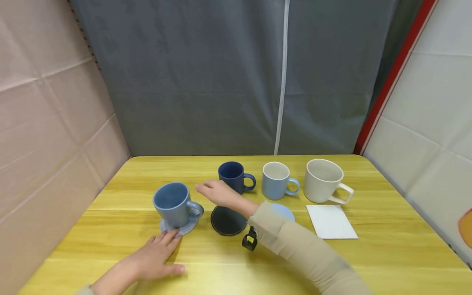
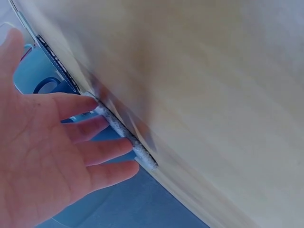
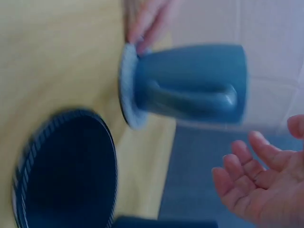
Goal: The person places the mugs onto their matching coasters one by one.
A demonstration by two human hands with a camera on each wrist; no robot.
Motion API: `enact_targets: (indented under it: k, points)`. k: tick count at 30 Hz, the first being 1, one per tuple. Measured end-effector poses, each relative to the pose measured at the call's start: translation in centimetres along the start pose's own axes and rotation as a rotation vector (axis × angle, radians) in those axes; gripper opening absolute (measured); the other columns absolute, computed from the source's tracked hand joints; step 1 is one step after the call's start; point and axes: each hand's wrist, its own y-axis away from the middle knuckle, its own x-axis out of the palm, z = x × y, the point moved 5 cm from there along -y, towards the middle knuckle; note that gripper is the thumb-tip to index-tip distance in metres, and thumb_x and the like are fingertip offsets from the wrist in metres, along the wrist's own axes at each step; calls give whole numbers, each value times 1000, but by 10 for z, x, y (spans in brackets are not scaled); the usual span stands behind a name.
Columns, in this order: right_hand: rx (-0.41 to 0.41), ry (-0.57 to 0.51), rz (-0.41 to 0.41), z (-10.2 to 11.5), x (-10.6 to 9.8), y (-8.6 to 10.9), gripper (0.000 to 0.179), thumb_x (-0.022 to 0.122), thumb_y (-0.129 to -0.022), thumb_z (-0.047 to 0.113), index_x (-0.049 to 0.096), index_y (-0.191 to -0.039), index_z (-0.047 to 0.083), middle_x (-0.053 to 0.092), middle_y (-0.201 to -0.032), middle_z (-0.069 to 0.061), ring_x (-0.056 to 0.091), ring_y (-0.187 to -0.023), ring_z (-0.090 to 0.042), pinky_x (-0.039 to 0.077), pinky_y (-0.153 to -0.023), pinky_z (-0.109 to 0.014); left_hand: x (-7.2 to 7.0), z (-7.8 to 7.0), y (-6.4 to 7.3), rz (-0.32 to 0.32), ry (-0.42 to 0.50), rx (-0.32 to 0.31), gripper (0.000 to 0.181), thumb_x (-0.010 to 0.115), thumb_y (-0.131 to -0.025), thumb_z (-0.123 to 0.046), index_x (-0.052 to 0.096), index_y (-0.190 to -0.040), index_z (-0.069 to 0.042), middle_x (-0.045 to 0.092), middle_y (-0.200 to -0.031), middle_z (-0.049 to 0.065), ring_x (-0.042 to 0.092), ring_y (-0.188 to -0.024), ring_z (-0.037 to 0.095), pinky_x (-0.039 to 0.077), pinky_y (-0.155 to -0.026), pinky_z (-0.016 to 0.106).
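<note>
A blue-grey mug (image 1: 173, 207) stands on a round pale grey-blue coaster (image 1: 189, 226) at the left, its handle toward the right. My left hand (image 1: 156, 254) lies with spread fingers, the fingertips touching the coaster's near edge. My right hand (image 1: 221, 193) hovers beside the mug's handle, apart from it, fingers loosely extended and holding nothing. In the right wrist view the same mug (image 3: 190, 83) and my relaxed right hand (image 3: 266, 180) show with a gap between them. Below that hand lies a round black coaster (image 1: 228, 221), while a navy mug (image 1: 230, 172) stands behind it, partly hidden.
Further right are a light blue mug (image 1: 273, 182) and a large off-white mug (image 1: 321, 182), handles to the right. A light blue round coaster (image 1: 283, 211) is partly covered by my right sleeve. A white square coaster (image 1: 332, 221) lies before the off-white mug.
</note>
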Motion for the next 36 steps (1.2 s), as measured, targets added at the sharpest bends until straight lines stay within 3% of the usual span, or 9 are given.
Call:
enact_targets:
  k: [3, 8, 10, 18, 23, 28, 36]
  points:
    - [-19, -11, -38, -4, -19, -1, 38, 40, -97, 39, 59, -89, 8, 51, -74, -2, 47, -67, -14, 40, -63, -27, 0, -1, 1, 8, 17, 4, 93, 53, -77, -66, 38, -135, 6, 27, -143, 29, 25, -126, 55, 22, -96, 68]
    - [32, -171, -53, -22, -45, -1, 38, 39, -98, 35, 60, -108, 5, 59, -103, -10, 54, -94, -23, 45, -78, -31, 1, -4, 2, -3, 6, 28, 92, 53, -78, -65, 38, -135, 5, 28, -141, 30, 26, -125, 54, 22, -96, 68]
    - [61, -232, -88, -30, -54, 0, 37, 40, -98, 33, 60, -109, 4, 58, -104, -12, 53, -96, -24, 46, -78, -32, 1, -7, 2, -11, -6, 36, 91, 52, -78, -65, 39, -135, 4, 30, -141, 29, 27, -125, 54, 22, -95, 69]
    - [77, -350, -424, -54, -81, 8, 32, 45, -95, 27, 62, -102, 0, 63, -102, -14, 56, -99, -24, 46, -83, -36, 1, -21, 0, -33, -55, 87, 89, 48, -78, -67, 40, -136, 0, 31, -142, 26, 27, -127, 51, 22, -97, 68]
    - [135, -382, -506, -72, -84, 9, 32, 47, -95, 30, 60, -110, 5, 60, -113, -11, 53, -105, -24, 43, -88, -37, 1, -33, -6, -30, -80, 122, 88, 47, -79, -67, 39, -137, -1, 30, -144, 23, 28, -129, 47, 22, -98, 67]
    - [160, -446, -510, -85, -78, 9, 37, 46, -96, 25, 53, -126, 6, 52, -130, -12, 46, -121, -27, 36, -102, -40, 1, -48, -15, -4, -85, 169, 87, 45, -80, -66, 37, -138, -2, 26, -146, 22, 27, -131, 45, 26, -99, 64]
    - [172, -472, -518, -98, -63, 9, 42, 44, -95, 20, 45, -133, 0, 46, -135, -18, 44, -124, -31, 33, -104, -41, 4, -72, -33, 42, -94, 199, 87, 42, -81, -68, 34, -140, -5, 25, -147, 19, 25, -133, 39, 25, -103, 58]
